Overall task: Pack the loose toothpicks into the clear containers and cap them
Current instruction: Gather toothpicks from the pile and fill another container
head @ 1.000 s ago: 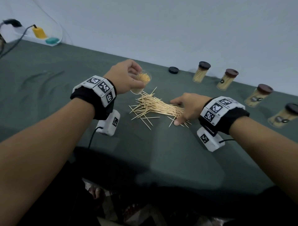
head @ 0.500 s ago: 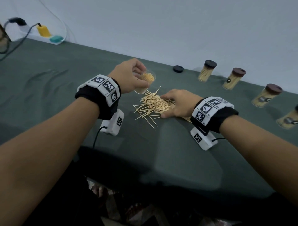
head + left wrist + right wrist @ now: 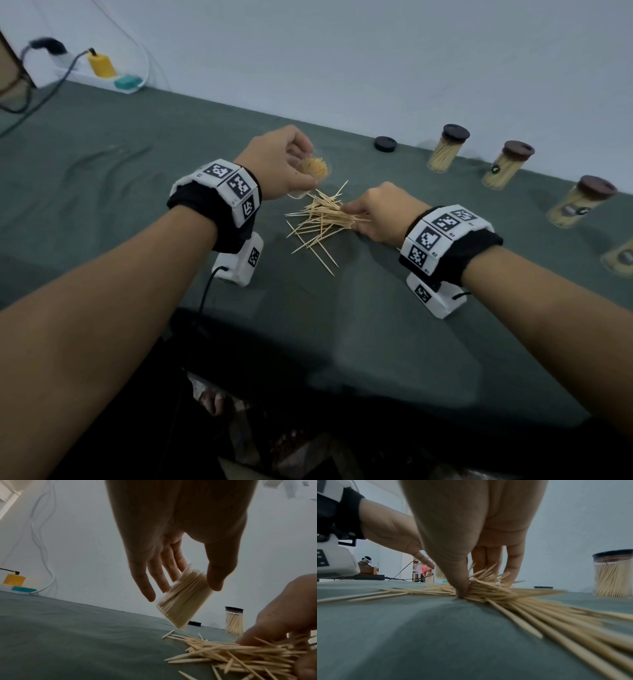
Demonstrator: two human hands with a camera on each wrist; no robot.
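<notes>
Wooden loose toothpicks (image 3: 320, 222) lie in a scattered heap at the centre of the head view, on the grey-green cloth of the surface (image 3: 137, 164). The right hand (image 3: 380, 214) comes in from the right of the frame, its grip narrow: thumb and fingers (image 3: 513, 566) pinch into the heap, pressing a bundle against the cloth. How many sticks it has caught cannot be made out, since the palm hides the fingertips from above.

Just above the heap, the left hand (image 3: 277, 162) holds a clear container (image 3: 184, 599) between fingers and thumb, tilted, uncapped and packed with toothpicks. In the left wrist view its base hangs off the cloth; from the head view much of its wall is hidden behind the hand.

A loose dark cap (image 3: 385, 143) lies further up the frame near the wall. To its right a row of capped containers (image 3: 447, 148) runs toward the right edge, where the last is cut off and blurred. At the upper left, a white power strip (image 3: 99, 80) with a yellow plug is smeared.
</notes>
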